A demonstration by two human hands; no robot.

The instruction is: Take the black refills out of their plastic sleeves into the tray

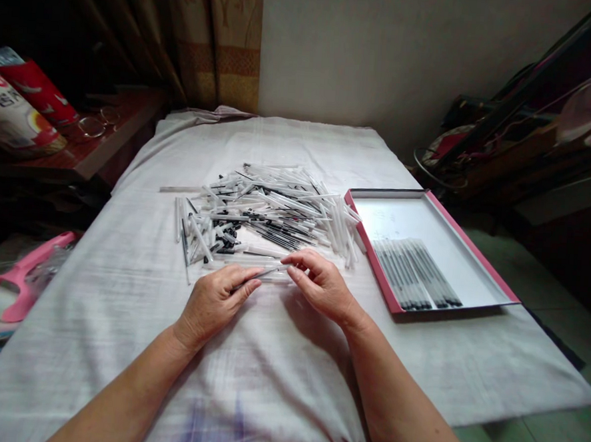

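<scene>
My left hand [216, 301] and my right hand [321, 286] rest on a white cloth [121, 290] over the table, fingertips facing each other. Between them they pinch a thin pen part [271, 272], a refill going into a clear barrel as far as I can make out. Just beyond lies a loose pile of clear pen barrels, black refills and small caps [266, 209]. To the right sits a flat pink-edged tray [473, 258] with a row of several assembled pens [415, 272] lying side by side.
A pink-handled tool [19, 281] lies at the left edge below the table. A wooden shelf [99, 149] with glasses [98, 122] and packets stands at back left. Curtain and wall lie behind; cluttered furniture is at right.
</scene>
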